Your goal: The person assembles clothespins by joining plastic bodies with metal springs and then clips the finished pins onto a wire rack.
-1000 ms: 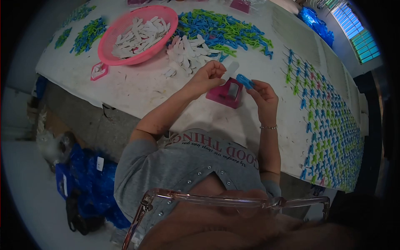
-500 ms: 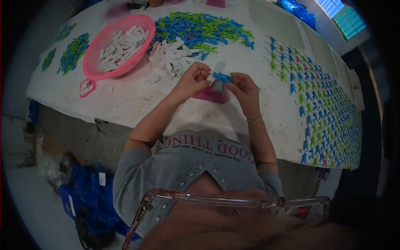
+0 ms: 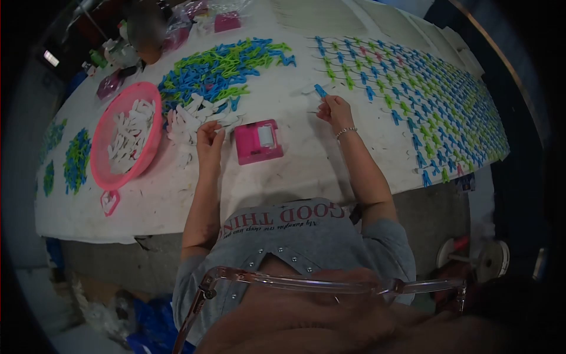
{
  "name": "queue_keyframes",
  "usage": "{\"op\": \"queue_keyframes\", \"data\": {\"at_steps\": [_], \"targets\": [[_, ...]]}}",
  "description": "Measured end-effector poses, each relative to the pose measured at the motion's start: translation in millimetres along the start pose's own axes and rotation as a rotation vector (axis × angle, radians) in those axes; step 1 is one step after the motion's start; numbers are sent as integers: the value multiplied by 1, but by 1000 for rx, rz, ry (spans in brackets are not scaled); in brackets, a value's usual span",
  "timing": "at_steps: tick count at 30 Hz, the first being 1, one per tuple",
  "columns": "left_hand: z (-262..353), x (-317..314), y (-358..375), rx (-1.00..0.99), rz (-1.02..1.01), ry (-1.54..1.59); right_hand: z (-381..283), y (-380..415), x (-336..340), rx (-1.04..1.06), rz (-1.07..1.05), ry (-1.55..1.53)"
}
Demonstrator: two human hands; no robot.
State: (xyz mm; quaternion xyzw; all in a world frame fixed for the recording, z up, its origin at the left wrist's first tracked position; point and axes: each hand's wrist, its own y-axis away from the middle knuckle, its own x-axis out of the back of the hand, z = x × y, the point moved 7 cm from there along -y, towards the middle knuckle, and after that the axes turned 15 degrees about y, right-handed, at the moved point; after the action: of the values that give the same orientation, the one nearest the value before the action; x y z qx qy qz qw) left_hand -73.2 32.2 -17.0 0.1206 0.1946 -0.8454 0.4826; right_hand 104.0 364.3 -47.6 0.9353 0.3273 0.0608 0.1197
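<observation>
My right hand (image 3: 335, 112) is closed on a blue clothespin (image 3: 320, 90), held over the right part of the table. A thin whitish piece (image 3: 308, 91) sticks out to the left of the clothespin. My left hand (image 3: 209, 134) is at the right edge of a pile of white strips (image 3: 190, 115), thumb and fingers drawn together; whether a strip is between them is hard to see. Between my hands stands a pink holder (image 3: 247, 144) with a white roll (image 3: 266, 136) in it.
A pink basin (image 3: 158, 138) of white strips stands at left. Loose blue and green clothespins (image 3: 218, 68) are heaped behind the strips. Rows of clothespins (image 3: 413, 112) cover the table's right side. Smaller clothespin piles (image 3: 76, 160) lie far left. A pink hexagonal frame (image 3: 109, 202) sits near the basin.
My hands have moved apart: the right went right with the blue clothespin, the left went left to the white strips. The pink holder now shows uncovered, and the view has turned.
</observation>
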Motion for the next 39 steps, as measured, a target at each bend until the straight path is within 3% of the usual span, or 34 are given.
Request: {"op": "queue_keyframes", "data": {"at_steps": [12, 36, 39], "targets": [[-7, -15, 6, 29, -25, 4, 10, 26, 139, -63, 331, -23], [10, -13, 6, 28, 67, 20, 17, 12, 158, -216, 392, -120], [6, -3, 2, 154, 48, 323, 16, 17, 147, -105, 329, -15]]}}
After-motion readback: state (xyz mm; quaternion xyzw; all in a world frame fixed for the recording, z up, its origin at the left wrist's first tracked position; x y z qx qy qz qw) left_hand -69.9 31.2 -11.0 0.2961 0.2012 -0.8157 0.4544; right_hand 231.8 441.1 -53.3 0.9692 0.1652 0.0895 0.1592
